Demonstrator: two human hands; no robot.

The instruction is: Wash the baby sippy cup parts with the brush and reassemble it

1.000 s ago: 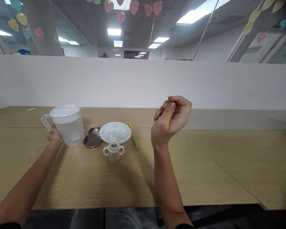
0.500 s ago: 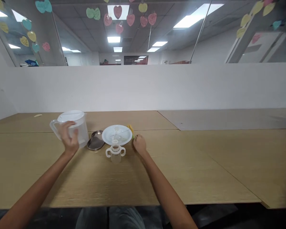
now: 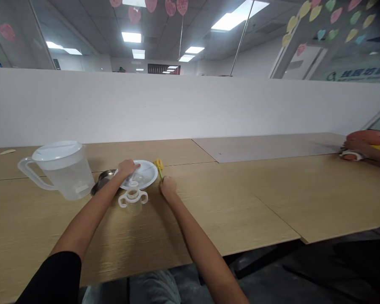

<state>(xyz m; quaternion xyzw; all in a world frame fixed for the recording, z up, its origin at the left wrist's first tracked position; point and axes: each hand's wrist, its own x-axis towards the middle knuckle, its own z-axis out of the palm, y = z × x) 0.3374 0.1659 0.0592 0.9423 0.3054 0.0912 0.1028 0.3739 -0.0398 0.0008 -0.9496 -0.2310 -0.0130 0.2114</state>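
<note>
My left hand (image 3: 128, 167) is over the left side of a white plate (image 3: 152, 176), its fingers drawn together; what they hold, if anything, is hidden. Small clear parts (image 3: 141, 179) lie on the plate. Closed around the green handle of a yellow-headed brush (image 3: 158, 164), my right hand (image 3: 169, 187) rests right of the plate. In front of the plate stands an open baby bottle (image 3: 133, 198) with two white side handles. A metal tray (image 3: 103, 179) is partly covered by my left arm. A lidded translucent pitcher (image 3: 69, 173) stands at the left.
A wooden table (image 3: 228, 202) runs along a white wall (image 3: 177, 109). Far right, another person's arms (image 3: 370, 152) are beside a reddish-brown round object (image 3: 367, 136). A thin pale piece (image 3: 7, 151) lies at the back left.
My left hand has moved from the pitcher rightward to the plate. My right hand still holds the brush. The view has turned right, bringing in the other person's arms.
</note>
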